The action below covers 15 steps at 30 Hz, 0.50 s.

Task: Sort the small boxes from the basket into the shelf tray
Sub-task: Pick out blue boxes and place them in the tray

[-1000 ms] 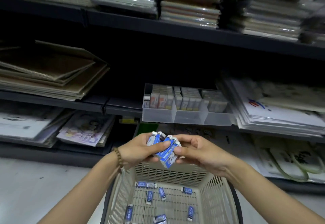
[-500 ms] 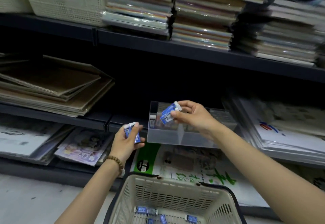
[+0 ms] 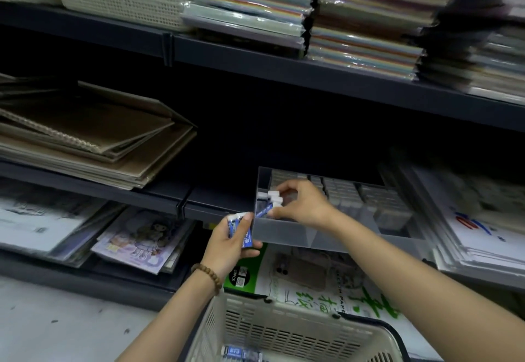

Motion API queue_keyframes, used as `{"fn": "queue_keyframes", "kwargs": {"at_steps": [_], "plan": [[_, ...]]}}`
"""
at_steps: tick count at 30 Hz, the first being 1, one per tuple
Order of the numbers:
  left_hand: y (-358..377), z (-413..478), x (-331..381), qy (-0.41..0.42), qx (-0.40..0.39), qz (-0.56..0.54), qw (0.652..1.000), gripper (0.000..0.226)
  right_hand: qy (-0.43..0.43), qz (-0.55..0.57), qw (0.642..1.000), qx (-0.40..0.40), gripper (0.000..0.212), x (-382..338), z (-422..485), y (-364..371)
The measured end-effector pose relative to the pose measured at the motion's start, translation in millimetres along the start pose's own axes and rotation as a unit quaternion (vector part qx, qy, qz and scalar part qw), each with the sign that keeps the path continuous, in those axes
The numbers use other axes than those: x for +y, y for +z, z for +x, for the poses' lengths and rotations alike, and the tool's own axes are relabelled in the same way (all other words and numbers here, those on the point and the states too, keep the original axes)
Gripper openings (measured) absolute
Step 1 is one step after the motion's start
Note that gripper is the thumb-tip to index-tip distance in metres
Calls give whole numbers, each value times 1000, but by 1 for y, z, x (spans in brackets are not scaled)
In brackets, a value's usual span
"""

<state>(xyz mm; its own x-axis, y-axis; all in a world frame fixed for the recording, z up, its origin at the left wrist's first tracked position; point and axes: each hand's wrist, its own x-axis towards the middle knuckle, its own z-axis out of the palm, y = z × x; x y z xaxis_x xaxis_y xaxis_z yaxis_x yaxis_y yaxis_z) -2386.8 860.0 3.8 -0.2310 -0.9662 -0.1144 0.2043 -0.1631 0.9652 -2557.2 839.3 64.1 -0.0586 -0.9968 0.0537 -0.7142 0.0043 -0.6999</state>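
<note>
Sorting is judged to be partway done; packed rows (image 3: 342,194) of small boxes are seen in the middle and right compartments of the tray (image 3: 287,238), which sits at centre right of the frame on the shelf (image 3: 216,205); blur keeps their labels from being read. A few loose boxes (image 3: 234,351) are seen on the floor of the basket (image 3: 284,330) at the lower edge of the frame, so more trips are judged to be needed; how many lie below the frame edge cannot be told.

The right hand (image 3: 302,205) is reached over the tray's front wall into the leftmost compartment; its fingers (image 3: 287,188) are clamped on a bundle (image 3: 270,204) of blue-and-white boxes, fingertips above and thumb below; the bundle is held inside that compartment near its left wall, and whether it touches the bottom cannot be told.

The left hand (image 3: 228,245) is held just left of the tray's front corner, below the shelf edge, with a bead bracelet (image 3: 208,275) on the wrist; its fingers (image 3: 251,251) and thumb are curled round a spare stack (image 3: 241,231) of blue boxes, kept upright and clear of the tray.
</note>
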Motion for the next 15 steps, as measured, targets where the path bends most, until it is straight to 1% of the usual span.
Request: {"fn": "queue_keyframes", "kwargs": {"at_steps": [3, 4, 8, 11, 12, 13, 14, 15], "plan": [[0, 0, 0, -3, 2, -1, 1000, 20, 0, -47, 999, -2, 43, -1, -5, -3], [0, 1, 0, -3, 3, -1, 1000, 20, 0, -45, 999, -6, 42, -2, -5, -3], [0, 0, 1, -3, -1, -2, 1000, 19, 14, 21, 999, -34, 42, -6, -1, 2], [0, 0, 1, -3, -7, 3, 1000, 20, 30, 44, 998, -44, 40, -11, -1, 4], [0, 0, 1, -4, -7, 6, 1000, 20, 44, 77, 995, -52, 37, -10, -2, 4], [0, 0, 1, -5, -8, 7, 1000, 20, 66, 132, 987, -62, 34, -10, -3, 4], [0, 0, 1, -7, -8, 7, 1000, 20, 89, 192, 975, -72, 32, -10, -4, 3], [0, 0, 0, -10, -8, 6, 1000, 20, 105, 225, 966, -75, 30, -11, -5, 3]]}}
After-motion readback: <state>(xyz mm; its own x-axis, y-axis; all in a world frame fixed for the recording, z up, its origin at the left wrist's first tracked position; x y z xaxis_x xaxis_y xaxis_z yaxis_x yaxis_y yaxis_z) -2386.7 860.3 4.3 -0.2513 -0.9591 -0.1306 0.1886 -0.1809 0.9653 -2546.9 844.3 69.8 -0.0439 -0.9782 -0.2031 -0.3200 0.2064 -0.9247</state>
